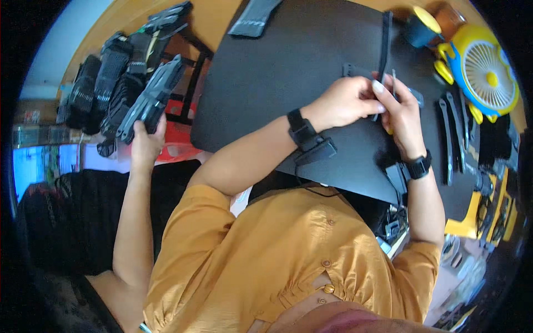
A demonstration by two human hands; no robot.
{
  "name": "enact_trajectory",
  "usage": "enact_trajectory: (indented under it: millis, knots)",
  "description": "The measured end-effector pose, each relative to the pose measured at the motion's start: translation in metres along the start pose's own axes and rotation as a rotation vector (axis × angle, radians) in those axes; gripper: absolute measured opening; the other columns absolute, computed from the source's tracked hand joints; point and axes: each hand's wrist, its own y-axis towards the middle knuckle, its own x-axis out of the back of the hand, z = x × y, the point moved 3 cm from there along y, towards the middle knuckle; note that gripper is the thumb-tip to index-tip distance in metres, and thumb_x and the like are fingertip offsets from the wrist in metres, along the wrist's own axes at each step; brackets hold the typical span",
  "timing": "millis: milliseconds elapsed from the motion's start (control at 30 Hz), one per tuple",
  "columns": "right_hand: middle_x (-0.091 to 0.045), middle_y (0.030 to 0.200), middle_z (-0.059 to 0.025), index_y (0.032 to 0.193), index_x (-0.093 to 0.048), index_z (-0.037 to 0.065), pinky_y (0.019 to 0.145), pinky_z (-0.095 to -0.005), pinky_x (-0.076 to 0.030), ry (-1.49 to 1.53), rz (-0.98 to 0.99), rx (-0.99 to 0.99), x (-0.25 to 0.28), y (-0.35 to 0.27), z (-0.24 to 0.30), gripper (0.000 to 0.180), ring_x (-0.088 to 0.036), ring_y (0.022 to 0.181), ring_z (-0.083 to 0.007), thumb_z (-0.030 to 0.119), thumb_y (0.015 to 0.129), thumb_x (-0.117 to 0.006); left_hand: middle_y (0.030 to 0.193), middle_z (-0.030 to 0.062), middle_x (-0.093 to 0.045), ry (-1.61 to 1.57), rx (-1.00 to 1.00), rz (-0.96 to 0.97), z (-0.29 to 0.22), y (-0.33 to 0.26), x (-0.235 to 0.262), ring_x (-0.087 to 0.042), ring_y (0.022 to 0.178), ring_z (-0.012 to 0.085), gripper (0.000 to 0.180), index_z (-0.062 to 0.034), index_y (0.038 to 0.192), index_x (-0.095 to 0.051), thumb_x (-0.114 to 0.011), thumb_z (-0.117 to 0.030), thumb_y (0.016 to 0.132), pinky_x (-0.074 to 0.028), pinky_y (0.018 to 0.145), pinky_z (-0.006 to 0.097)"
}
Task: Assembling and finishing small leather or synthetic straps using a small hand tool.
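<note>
Fingers of the right hand (402, 111) pinch the near end of a black strap (385, 44) above the right side of a dark table (272, 89), head view, while those of the left hand (344, 102) curl in beside them; overlap hides whether they, too, grip it. The strap's free length juts toward the far edge, largely unsupported: a loosened pinch could let it twist or drop. A thin cable (325, 195), apparently from the black device (318, 151) at the left wrist, runs by the near table edge, where a quick pull could snag it. Loose straps (447, 141) lie to the right, near a yellow-and-blue fan (488, 77); a sweeping right forearm could scatter them. Left of the table, a co-worker's hand (149, 136) grips a grey-black bundle (152, 95).
</note>
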Motion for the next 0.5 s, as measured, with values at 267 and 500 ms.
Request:
enact_trajectory:
  millis: [267, 500]
  knots:
    - [-0.063, 0.075, 0.0041, 0.119, -0.065, 0.009, 0.038, -0.0151, -0.030, 0.030, -0.042, 0.017, -0.002, 0.000, 0.001, 0.033, -0.043, 0.045, 0.0009, 0.025, 0.091, -0.068, 0.090, 0.0016, -0.064, 0.021, -0.027, -0.017, 0.008, 0.007, -0.001, -0.055, 0.075, 0.0083, 0.015, -0.0005, 0.103, -0.059, -0.064, -0.007, 0.091, -0.047, 0.065, 0.025]
    - [-0.063, 0.076, 0.0048, 0.117, -0.066, 0.009, 0.038, -0.0142, -0.031, 0.014, -0.037, 0.013, 0.000, 0.003, -0.004, 0.032, -0.043, 0.046, 0.0014, 0.027, 0.091, -0.069, 0.090, 0.0029, -0.065, 0.031, 0.022, -0.016, -0.001, 0.002, 0.001, -0.056, 0.076, 0.0089, 0.018, 0.0002, 0.104, -0.059, -0.065, -0.011, 0.091, -0.049, 0.068, 0.025]
